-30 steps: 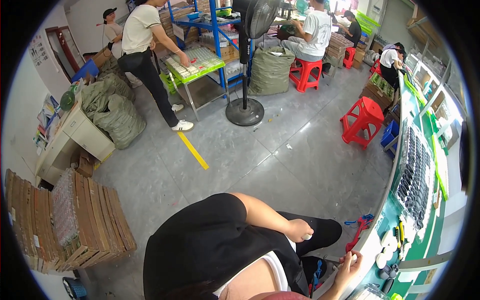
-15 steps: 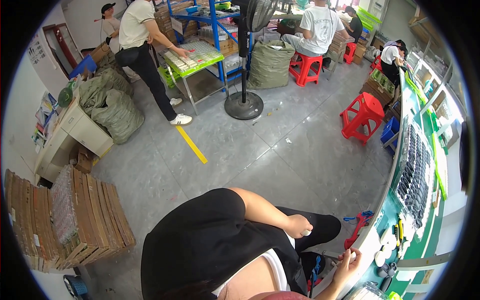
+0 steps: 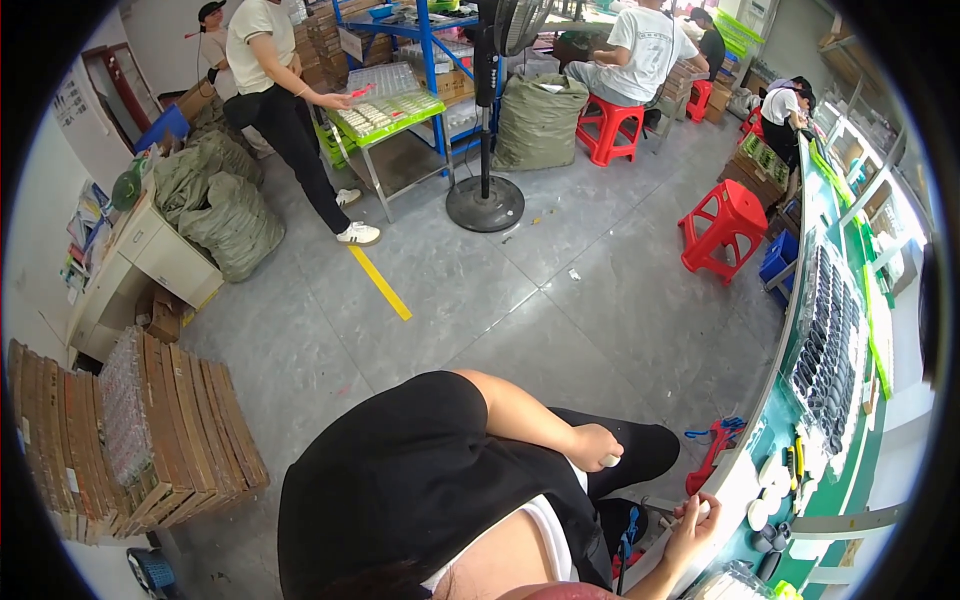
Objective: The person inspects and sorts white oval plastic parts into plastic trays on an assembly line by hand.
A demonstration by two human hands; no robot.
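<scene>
My left hand (image 3: 594, 445) is closed over my lap, with a small white rounded piece (image 3: 610, 461) poking out of its fingers. Close to the bench edge, my right hand (image 3: 690, 530) pinches another small white piece (image 3: 705, 508) between bent fingers. Beside the right hand on the bench lie several white round pieces (image 3: 758, 515) and a few dark grey rounded parts (image 3: 770, 538). A yellow and black hand tool (image 3: 796, 466) rests just beyond them. What the pieces are is too small to tell.
A clear tray of black parts (image 3: 828, 345) lies farther along the green bench. A red stool (image 3: 725, 230) stands beyond my knees. Stacked cardboard trays (image 3: 190, 430) are at the left. A floor fan (image 3: 485, 205) and people working are at the back.
Both my hands stay nearly in place with their white pieces. The view has shifted slightly. At the far green-edged table, a standing person's hand has moved a little left.
</scene>
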